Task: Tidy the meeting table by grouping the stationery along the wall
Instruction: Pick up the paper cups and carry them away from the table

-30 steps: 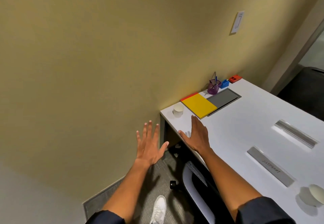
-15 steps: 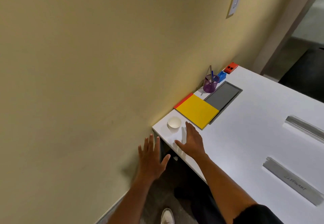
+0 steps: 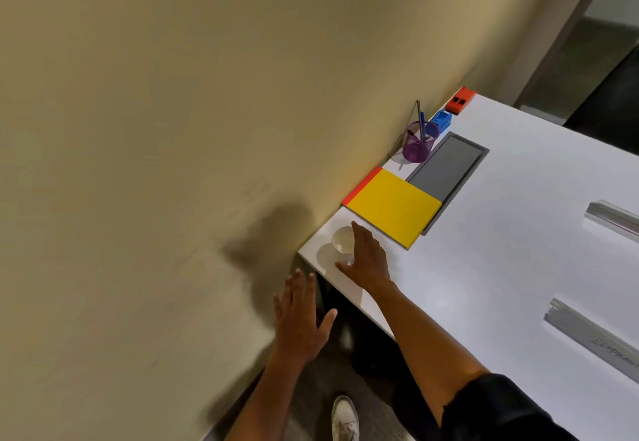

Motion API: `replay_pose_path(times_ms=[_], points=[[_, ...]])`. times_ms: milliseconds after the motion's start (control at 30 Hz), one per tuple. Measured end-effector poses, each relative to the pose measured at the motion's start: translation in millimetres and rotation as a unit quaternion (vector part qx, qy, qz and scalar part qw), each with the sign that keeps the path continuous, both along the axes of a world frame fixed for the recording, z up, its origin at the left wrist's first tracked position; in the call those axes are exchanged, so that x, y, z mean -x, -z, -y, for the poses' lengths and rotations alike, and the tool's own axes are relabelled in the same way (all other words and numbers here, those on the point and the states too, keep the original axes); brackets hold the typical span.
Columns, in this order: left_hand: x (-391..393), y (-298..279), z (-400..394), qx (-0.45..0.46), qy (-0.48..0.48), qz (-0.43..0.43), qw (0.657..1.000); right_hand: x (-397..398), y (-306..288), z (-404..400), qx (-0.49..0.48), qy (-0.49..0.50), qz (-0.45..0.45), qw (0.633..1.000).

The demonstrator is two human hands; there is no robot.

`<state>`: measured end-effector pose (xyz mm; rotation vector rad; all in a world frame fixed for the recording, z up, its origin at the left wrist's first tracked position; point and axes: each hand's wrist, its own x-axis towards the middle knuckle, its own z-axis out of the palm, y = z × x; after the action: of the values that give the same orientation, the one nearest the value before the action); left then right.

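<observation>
1. Beige wall runs along the far edge of a white meeting table; a wall plate shows at the top of the head view.
2. Head view, stationery: all items sit in a row against the wall. A white cup stands at the table's near corner. Beyond it along the wall lies a yellow notebook with a red edge, partly overlapping a grey inset panel. Further along stand a purple pen holder with pens, a blue item and a red item.
3. Head view, hands: the right hand is spread at the cup, fingers straight over its rim and thumb beside it; a closed grasp is not shown. The left hand hangs off the table's corner, fingers extended, holding nothing.
4. Two metal strips lie well apart from the wall group.
</observation>
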<state>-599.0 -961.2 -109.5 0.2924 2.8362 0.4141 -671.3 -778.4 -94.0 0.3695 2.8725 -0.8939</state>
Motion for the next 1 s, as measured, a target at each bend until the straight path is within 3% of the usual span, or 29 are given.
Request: replay_pose_path(times_ms=[467, 767, 900, 1000], points=[[17, -17, -9, -0.08, -0.017, 0.025, 0.996, -13, -14, -10, 0.059, 0.045, -0.04, 0.996], [2, -66, -35, -0.149, 0.041, 0.004, 0.988, -85, -75, -26, 0.095, 0.054, -0.077, 0.991], [-19, -96, -51, -0.218, 0.054, 0.04, 0.974, -130, -108, -31, 0.078, 0.069, -0.105, 0.989], [-45, -114, -67, -0.215, 0.112, 0.017, 0.97, -169, -131, -38, 0.058, 0.092, -0.122, 0.987]])
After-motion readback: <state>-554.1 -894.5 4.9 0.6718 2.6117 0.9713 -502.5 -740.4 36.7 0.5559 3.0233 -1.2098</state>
